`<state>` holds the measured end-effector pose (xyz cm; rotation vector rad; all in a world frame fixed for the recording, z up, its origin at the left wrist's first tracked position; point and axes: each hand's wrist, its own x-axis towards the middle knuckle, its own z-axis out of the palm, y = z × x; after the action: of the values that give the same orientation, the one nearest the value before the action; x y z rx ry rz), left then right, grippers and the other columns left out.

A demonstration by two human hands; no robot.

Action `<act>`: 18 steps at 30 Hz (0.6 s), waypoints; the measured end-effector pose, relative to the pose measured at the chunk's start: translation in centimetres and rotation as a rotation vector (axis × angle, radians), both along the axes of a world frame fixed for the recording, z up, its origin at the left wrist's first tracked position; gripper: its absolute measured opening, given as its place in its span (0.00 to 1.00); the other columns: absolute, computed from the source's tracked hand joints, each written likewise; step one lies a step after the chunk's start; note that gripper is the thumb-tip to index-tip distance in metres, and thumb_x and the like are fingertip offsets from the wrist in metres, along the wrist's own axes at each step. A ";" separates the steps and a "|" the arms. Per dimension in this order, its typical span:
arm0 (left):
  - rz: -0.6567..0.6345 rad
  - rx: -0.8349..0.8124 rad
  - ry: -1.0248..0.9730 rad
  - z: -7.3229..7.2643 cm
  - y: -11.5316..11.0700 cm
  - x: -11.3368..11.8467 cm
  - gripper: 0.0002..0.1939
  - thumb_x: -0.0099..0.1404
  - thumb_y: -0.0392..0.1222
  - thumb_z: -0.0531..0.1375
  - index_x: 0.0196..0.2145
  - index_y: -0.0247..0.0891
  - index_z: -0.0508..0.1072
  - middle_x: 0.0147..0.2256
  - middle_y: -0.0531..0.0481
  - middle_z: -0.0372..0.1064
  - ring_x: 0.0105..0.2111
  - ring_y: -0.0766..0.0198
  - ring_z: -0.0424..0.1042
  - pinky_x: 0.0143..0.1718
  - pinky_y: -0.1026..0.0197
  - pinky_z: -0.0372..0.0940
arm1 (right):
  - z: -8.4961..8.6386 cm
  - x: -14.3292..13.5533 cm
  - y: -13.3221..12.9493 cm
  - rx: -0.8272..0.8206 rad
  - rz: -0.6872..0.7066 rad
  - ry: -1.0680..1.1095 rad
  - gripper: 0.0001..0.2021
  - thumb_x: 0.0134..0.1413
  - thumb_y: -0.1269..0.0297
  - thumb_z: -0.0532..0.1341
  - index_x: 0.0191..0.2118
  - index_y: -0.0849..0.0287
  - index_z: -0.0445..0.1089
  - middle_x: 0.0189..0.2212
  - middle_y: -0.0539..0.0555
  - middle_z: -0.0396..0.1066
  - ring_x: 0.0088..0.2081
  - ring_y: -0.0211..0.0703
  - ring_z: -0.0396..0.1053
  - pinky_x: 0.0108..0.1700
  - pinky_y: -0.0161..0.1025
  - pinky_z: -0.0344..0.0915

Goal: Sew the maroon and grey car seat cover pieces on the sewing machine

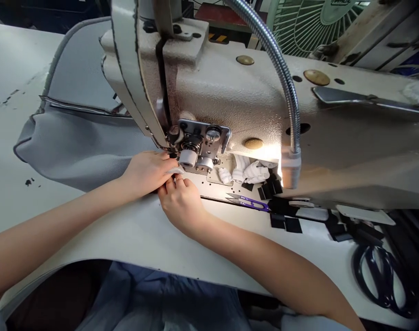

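Note:
A grey fabric bag-like piece [88, 147] with dark piping and a zipper [85, 108] lies under the head of a sewing machine [209, 87]. Close to the needle area, my left hand [147, 172] is closed on the fabric's near edge, fingers pressed together. Right beside it my right hand [182, 204] has its fingers curled in a pinch at the same edge, just in front of the presser foot area. A small fold of grey fabric [175, 170] shows between the two hands. The fingertips and the needle point are mostly hidden.
Purple thread snips [249, 202] lie right of my hands, near rolled white strips [254, 172] and black strips [285, 224]. A flexible lamp [291, 170] lights the machine bed. Dark-handled scissors [381, 280] rest at the table's right. A green fan [312, 27] stands behind.

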<state>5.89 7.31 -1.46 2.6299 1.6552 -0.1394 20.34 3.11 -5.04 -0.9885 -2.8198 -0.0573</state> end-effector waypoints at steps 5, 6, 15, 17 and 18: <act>0.016 0.013 -0.097 0.0 1.2 -0.1 0.19 0.73 0.45 0.49 0.32 0.37 0.75 0.31 0.44 0.74 0.35 0.53 0.74 0.34 0.55 0.58 | -0.2 0.0 0.5 0.038 -0.033 0.004 0.16 0.65 0.78 0.50 0.46 0.71 0.75 0.44 0.71 0.76 0.47 0.56 0.73 0.40 0.46 0.68; 0.025 0.006 -0.107 0.0 1.4 -0.2 0.19 0.73 0.46 0.49 0.33 0.37 0.75 0.32 0.43 0.75 0.36 0.52 0.74 0.35 0.55 0.59 | -0.2 0.0 0.5 0.045 -0.031 0.003 0.16 0.66 0.77 0.50 0.47 0.72 0.75 0.45 0.71 0.76 0.48 0.56 0.73 0.41 0.46 0.68; -0.171 0.225 -0.122 0.6 -5.4 -3.4 0.34 0.64 0.31 0.50 0.67 0.46 0.57 0.63 0.41 0.63 0.63 0.49 0.62 0.64 0.44 0.52 | 0.0 -0.3 0.5 0.063 0.006 -0.003 0.19 0.66 0.78 0.46 0.47 0.74 0.74 0.41 0.72 0.78 0.41 0.53 0.76 0.39 0.48 0.71; -0.234 0.216 -0.081 0.7 -5.9 -4.5 0.38 0.63 0.27 0.48 0.69 0.45 0.53 0.66 0.42 0.60 0.65 0.50 0.60 0.65 0.45 0.51 | 0.4 -0.8 0.6 0.081 -0.005 -0.011 0.19 0.65 0.79 0.46 0.50 0.77 0.73 0.42 0.74 0.77 0.40 0.53 0.76 0.37 0.48 0.72; -0.231 0.191 -0.079 0.9 -5.5 -4.9 0.37 0.63 0.26 0.47 0.68 0.43 0.55 0.65 0.42 0.61 0.64 0.51 0.62 0.63 0.47 0.54 | 0.8 -1.3 0.7 0.096 -0.017 -0.024 0.19 0.65 0.80 0.47 0.51 0.79 0.72 0.42 0.75 0.77 0.39 0.54 0.77 0.36 0.49 0.73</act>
<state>0.95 1.79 -0.53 2.9191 1.4018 0.1233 19.09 3.78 -4.27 -0.9970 -2.8002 -0.2060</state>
